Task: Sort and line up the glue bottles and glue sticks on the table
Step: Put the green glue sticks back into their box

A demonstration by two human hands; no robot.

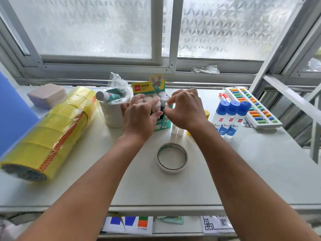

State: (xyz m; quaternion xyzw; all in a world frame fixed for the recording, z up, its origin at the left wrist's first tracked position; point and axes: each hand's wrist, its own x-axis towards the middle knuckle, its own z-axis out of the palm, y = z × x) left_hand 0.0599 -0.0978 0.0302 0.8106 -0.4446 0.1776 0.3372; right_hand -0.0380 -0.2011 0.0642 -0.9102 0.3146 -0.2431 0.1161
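Hands meet over the glue-stick box [162, 123] at mid-table: the left hand [140, 115] curls around the white-capped sticks [157, 101] standing inside it, the right hand [185, 110] pinches at the box's right edge, though what it grips I cannot tell. Three blue-capped bottles [229, 117] stand touching in a row just right of it, beside an abacus [251, 106]. A tape ring [172, 158] lies nearer.

Three blue-capped glue bottles [229, 117], one box of glue sticks [159, 108], one loose tape ring [172, 158] and two hands are seen.
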